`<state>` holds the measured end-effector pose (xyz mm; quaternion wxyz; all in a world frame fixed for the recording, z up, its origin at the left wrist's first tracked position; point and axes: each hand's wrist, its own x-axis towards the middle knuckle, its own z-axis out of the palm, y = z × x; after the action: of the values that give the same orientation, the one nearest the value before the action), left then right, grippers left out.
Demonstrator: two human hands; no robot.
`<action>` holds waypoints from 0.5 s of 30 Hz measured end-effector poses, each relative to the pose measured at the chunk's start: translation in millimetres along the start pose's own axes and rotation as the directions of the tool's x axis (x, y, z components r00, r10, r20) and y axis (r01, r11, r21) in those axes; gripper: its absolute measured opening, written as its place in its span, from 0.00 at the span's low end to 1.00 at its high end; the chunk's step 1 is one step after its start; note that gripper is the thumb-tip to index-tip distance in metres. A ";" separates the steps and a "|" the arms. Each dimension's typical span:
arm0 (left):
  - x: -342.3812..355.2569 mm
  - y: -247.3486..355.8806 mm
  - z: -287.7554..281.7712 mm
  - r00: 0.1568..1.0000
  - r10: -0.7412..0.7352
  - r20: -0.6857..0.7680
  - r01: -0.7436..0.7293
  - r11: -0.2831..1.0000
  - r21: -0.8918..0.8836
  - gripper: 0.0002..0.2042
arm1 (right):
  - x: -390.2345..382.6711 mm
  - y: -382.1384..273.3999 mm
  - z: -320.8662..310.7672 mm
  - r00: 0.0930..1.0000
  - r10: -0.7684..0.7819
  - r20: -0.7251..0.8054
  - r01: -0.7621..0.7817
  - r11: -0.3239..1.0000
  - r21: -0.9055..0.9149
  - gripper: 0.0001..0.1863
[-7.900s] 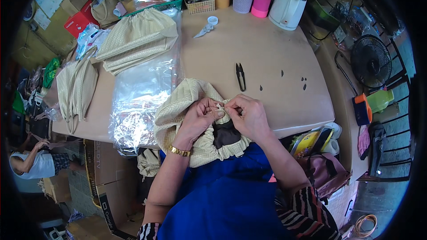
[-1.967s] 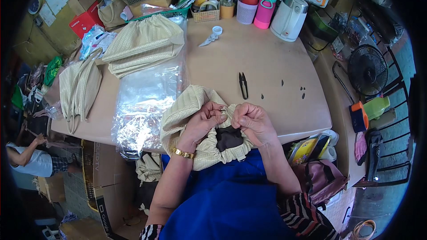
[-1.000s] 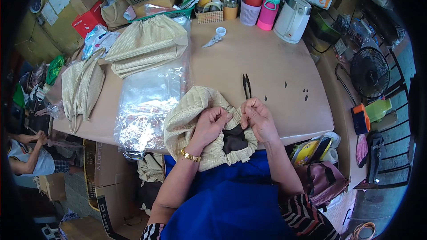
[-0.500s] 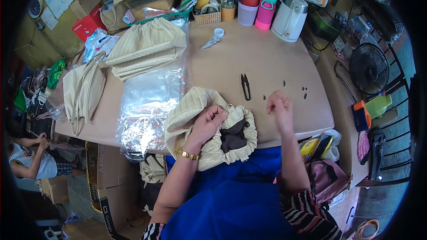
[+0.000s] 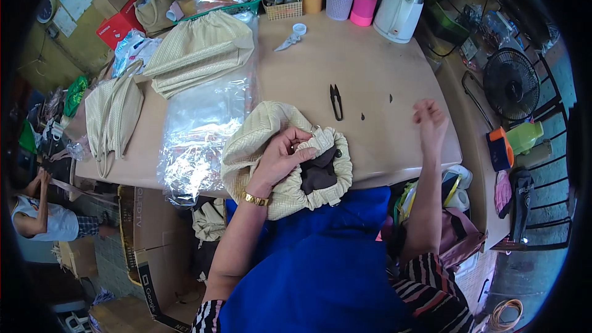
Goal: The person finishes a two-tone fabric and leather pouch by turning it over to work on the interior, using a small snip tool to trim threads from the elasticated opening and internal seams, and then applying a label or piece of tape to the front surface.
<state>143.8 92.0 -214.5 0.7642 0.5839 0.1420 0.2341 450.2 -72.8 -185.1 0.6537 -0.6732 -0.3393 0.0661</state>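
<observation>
A cream woven drawstring bag (image 5: 262, 124) with a gathered opening and dark brown lining (image 5: 319, 174) lies at the table's front edge, against my blue apron. My left hand (image 5: 277, 161), a gold watch on its wrist, is closed on the gathered rim beside a small metal ring. My right hand (image 5: 431, 120) is at the table's right side, away from the bag, with fingers curled together. Whatever is in those fingers is hidden. Black thread snips (image 5: 336, 102) lie beyond the bag. Between them and my right hand are two small dark pieces, one of them a leaf-shaped piece (image 5: 390, 97).
Another cream bag (image 5: 203, 49) rests on clear plastic sheets (image 5: 200, 129) at left, with a third bag (image 5: 114, 120) beside them. A kettle (image 5: 399, 11), pink bottle (image 5: 365, 0) and baskets line the back. A fan (image 5: 510, 83) stands right. Another person (image 5: 49, 216) is far left.
My right hand has moved right, over the spot where several dark pieces lay. My left hand keeps hold of the bag's rim, its fingers shifted slightly. The whole view has tilted a little.
</observation>
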 end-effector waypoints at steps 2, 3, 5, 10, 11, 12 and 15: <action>-4.2 3.2 0.7 0.998 -0.057 -0.037 0.057 0.998 -0.012 0.13 | 31.8 30.3 -36.7 0.986 0.061 -0.152 -0.068 0.997 -0.039 0.09; -4.5 2.9 -0.1 0.998 -0.060 -0.032 0.059 0.998 -0.007 0.13 | 50.4 55.0 -62.9 0.962 0.125 -0.241 -0.146 0.987 -0.071 0.10; -3.0 1.5 -3.3 0.992 -0.119 -0.037 0.119 0.993 0.000 0.15 | 80.3 108.1 -120.3 0.922 0.030 -0.386 -0.240 0.826 -0.509 0.12; -16.7 22.9 23.1 0.973 0.191 -0.128 -0.137 0.930 0.341 0.16 | 98.0 186.2 -215.3 0.784 -0.311 -0.537 -0.350 0.492 -0.797 0.14; -26.4 30.8 29.4 0.906 0.403 -0.128 -0.258 0.768 0.586 0.17 | 94.8 190.2 -211.9 0.744 -0.278 -0.608 -0.397 0.548 -0.736 0.14; -33.1 40.5 33.8 0.798 0.582 -0.156 -0.305 0.613 0.729 0.11 | 96.5 190.1 -213.7 0.809 -0.176 -0.560 -0.379 0.572 -0.727 0.13; -102.3 45.0 22.8 0.866 0.325 -0.380 -0.036 0.798 0.601 0.06 | 101.0 155.1 -157.2 0.852 0.084 -0.517 -0.440 0.649 -0.620 0.10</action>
<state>59.5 29.0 -170.7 0.4677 0.7244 0.3267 0.3869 668.3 -136.0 -271.2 0.3786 -0.9132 -0.0751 -0.1307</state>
